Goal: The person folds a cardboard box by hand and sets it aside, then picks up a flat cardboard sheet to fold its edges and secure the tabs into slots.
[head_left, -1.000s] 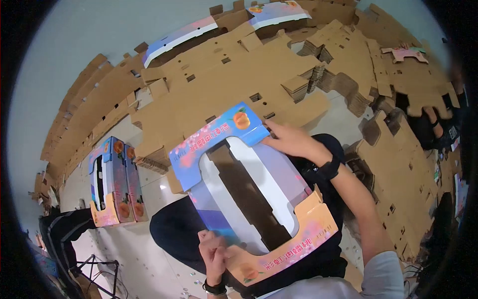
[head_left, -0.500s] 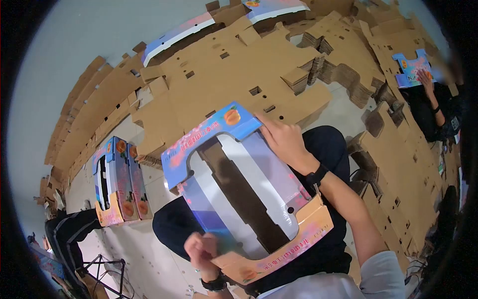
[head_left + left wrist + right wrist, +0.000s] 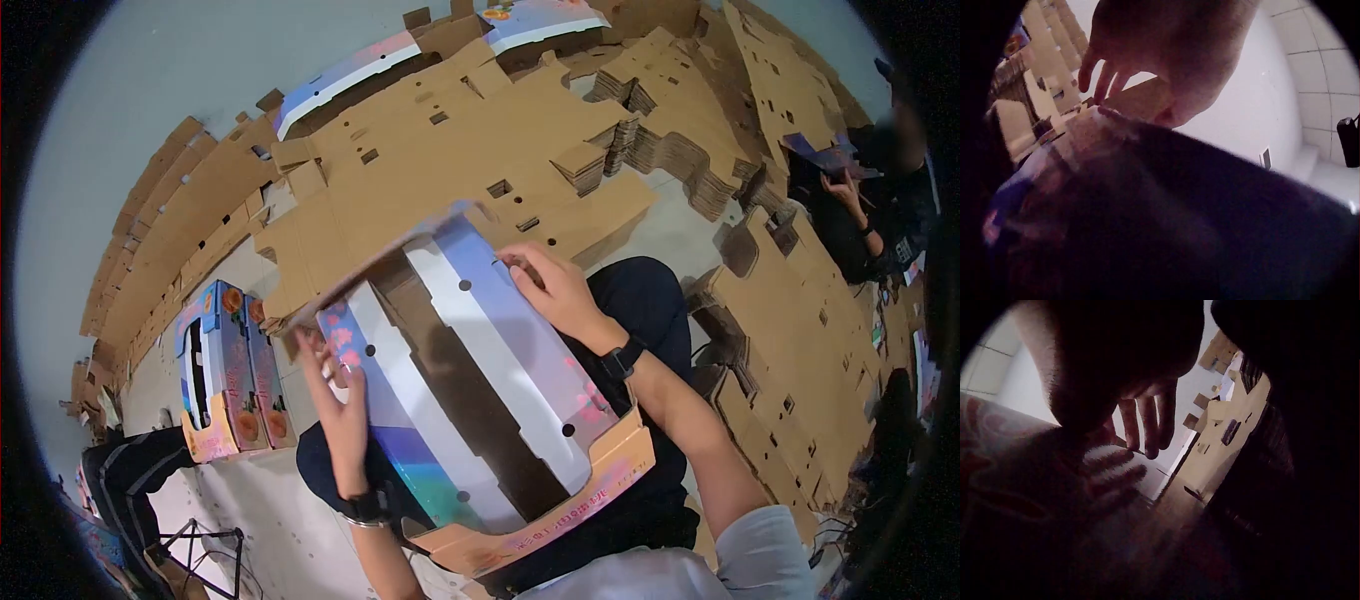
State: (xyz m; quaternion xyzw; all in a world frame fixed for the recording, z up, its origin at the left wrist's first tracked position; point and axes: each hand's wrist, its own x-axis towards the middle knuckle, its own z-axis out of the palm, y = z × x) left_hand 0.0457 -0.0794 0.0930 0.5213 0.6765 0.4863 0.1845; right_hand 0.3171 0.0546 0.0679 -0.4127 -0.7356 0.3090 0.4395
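A printed cardboard fruit box (image 3: 520,350) with a long slot in its top lies across the person's lap. Its blue end flap (image 3: 400,255) stands up, nearly edge-on, at the far end; the orange end flap (image 3: 560,510) lies folded at the near end. Fairly straight fingers of the left hand (image 3: 340,400) are at the far left corner, thumb beside the box's side. In the left wrist view, brown cardboard (image 3: 1138,100) shows between that thumb and fingers. The right hand (image 3: 560,295) is at the far right edge, its loosely bent fingers (image 3: 1150,428) close over the box surface.
A large stack of flat brown cardboard blanks (image 3: 430,160) lies ahead, with another pile (image 3: 790,360) on the right. Two folded boxes (image 3: 230,370) stand at left on the tiled floor. Behind them is a black metal frame (image 3: 205,550). Another person (image 3: 850,200) handles a printed sheet at far right.
The left hand has moved from the near left corner to the far left one. The blue flap has swung from flat to upright. The right hand has slid off the flap's corner onto the side edge.
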